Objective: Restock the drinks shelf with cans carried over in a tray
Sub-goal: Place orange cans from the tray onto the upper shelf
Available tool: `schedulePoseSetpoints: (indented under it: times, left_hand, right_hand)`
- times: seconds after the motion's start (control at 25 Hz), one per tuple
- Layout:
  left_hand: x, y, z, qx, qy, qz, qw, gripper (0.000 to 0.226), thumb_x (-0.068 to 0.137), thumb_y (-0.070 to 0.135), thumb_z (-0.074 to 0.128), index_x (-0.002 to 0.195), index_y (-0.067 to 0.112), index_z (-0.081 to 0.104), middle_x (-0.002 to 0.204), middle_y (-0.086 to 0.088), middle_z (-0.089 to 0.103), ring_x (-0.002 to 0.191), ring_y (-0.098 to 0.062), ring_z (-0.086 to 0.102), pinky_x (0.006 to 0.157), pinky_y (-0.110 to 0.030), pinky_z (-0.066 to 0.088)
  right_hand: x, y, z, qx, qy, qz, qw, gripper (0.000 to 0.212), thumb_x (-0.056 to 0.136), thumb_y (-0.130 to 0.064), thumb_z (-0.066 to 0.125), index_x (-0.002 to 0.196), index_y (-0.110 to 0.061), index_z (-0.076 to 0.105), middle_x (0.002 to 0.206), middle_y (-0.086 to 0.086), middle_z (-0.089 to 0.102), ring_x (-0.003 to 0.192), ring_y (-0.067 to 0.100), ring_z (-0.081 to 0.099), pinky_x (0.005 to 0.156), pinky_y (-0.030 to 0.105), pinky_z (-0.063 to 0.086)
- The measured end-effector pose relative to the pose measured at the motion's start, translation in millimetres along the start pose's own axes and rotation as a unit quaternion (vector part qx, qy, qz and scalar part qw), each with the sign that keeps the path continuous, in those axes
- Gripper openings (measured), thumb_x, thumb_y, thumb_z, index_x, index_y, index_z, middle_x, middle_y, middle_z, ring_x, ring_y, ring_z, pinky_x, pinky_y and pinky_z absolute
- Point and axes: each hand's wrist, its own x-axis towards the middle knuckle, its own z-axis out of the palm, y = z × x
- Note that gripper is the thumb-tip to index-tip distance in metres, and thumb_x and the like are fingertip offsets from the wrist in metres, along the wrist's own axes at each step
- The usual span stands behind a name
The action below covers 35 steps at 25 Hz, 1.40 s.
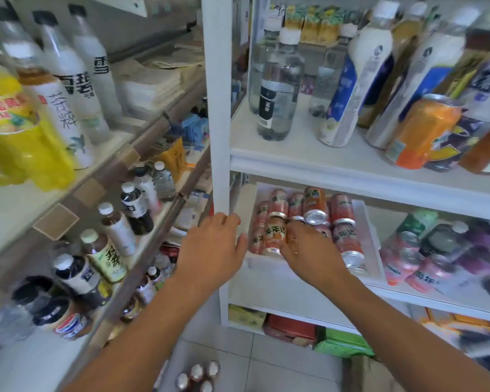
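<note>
Right hand (309,251) gripping an orange aluminium drink can (275,236) inside a white plastic tray (266,263) of red cans on the white shelf (351,168); left hand (214,244), fingers relaxed, resting against the white upright post (217,108).

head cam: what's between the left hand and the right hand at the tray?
In the head view, one orange can in the white tray lies between the left hand and right hand, whose fingers touch it.
</note>
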Motion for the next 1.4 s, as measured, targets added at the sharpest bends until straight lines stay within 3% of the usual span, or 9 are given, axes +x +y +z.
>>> schedulePoseSetpoints:
  times: [0.28,0.44,0.64,0.72,0.92,1.08,1.24,1.32,1.4]
  left_hand:
    - [22,48,58,0.010,-0.035,-0.001,0.999,0.036,0.096,0.041,0.038,0.119,0.019,0.054,0.105,-0.002,0.060,0.094,-0.023,0.059,0.069,-0.037,0.050]
    - [33,61,81,-0.001,-0.044,-0.013,0.999,0.041,0.097,0.040,0.037,0.129,0.018,0.049,0.114,-0.005,0.059,0.099,-0.026,0.059,0.074,-0.039,0.050]
    - [48,71,104,-0.026,-0.031,-0.013,0.999,0.038,0.097,0.039,0.039,0.128,0.019,0.047,0.121,-0.005,0.058,0.104,-0.024,0.058,0.079,-0.038,0.051]
    - [56,70,113,-0.025,-0.015,-0.012,0.999,0.038,0.097,0.040,0.039,0.127,0.019,0.047,0.120,-0.004,0.058,0.103,-0.023,0.058,0.080,-0.038,0.051]
    - [68,65,131,-0.037,0.024,-0.014,0.999,0.041,0.098,0.042,0.038,0.132,0.020,0.044,0.126,-0.004,0.057,0.107,-0.023,0.058,0.084,-0.039,0.053]
    - [63,57,140,-0.052,0.026,-0.023,0.998,0.047,0.098,0.043,0.039,0.139,0.020,0.041,0.131,-0.003,0.056,0.110,-0.023,0.058,0.086,-0.041,0.053]
    - [55,51,131,-0.058,0.036,-0.023,0.997,0.043,0.097,0.042,0.039,0.134,0.019,0.044,0.122,-0.004,0.060,0.103,-0.024,0.060,0.081,-0.039,0.054]
    - [54,51,125,-0.050,0.044,-0.022,0.998,0.040,0.098,0.041,0.039,0.131,0.019,0.046,0.120,-0.005,0.061,0.102,-0.024,0.060,0.080,-0.040,0.054]
    - [54,51,119,-0.044,0.046,-0.020,0.998,0.038,0.098,0.041,0.039,0.129,0.020,0.047,0.120,-0.005,0.061,0.103,-0.025,0.060,0.080,-0.041,0.053]
  right_hand:
    - [12,87,16,-0.017,-0.012,0.064,0.998,0.035,0.096,-0.037,0.047,0.126,-0.019,0.051,0.117,0.010,0.064,0.099,0.029,0.064,0.080,0.035,0.053]
    - [37,108,30,0.022,0.014,0.092,0.995,0.041,0.094,-0.038,0.050,0.131,-0.019,0.050,0.120,0.010,0.064,0.104,0.029,0.063,0.084,0.036,0.052]
    - [66,119,38,0.075,0.038,0.116,0.990,0.048,0.096,-0.040,0.050,0.139,-0.021,0.041,0.120,0.009,0.066,0.100,0.030,0.065,0.076,0.029,0.043]
    - [79,123,42,0.087,0.046,0.123,0.988,0.053,0.096,-0.041,0.050,0.142,-0.019,0.036,0.124,0.011,0.063,0.103,0.031,0.064,0.080,0.030,0.045]
    - [120,136,52,0.111,0.081,0.186,0.973,0.069,0.092,-0.054,0.050,0.145,-0.014,0.031,0.135,0.018,0.055,0.116,0.037,0.058,0.091,0.040,0.047]
    - [146,135,64,0.157,0.049,0.236,0.958,0.093,0.077,-0.074,0.053,0.146,-0.016,0.026,0.141,0.014,0.050,0.127,0.037,0.050,0.099,0.042,0.046]
    - [151,131,68,0.160,0.043,0.256,0.952,0.094,0.081,-0.059,0.063,0.149,-0.010,0.022,0.146,0.013,0.045,0.137,0.035,0.039,0.107,0.043,0.041]
    - [150,132,66,0.172,0.050,0.248,0.952,0.089,0.080,-0.051,0.066,0.147,-0.006,0.028,0.141,0.014,0.050,0.136,0.034,0.040,0.110,0.044,0.039]
    - [143,131,64,0.214,0.060,0.244,0.944,0.083,0.075,-0.050,0.070,0.140,-0.008,0.041,0.136,0.010,0.054,0.127,0.031,0.049,0.102,0.041,0.046]
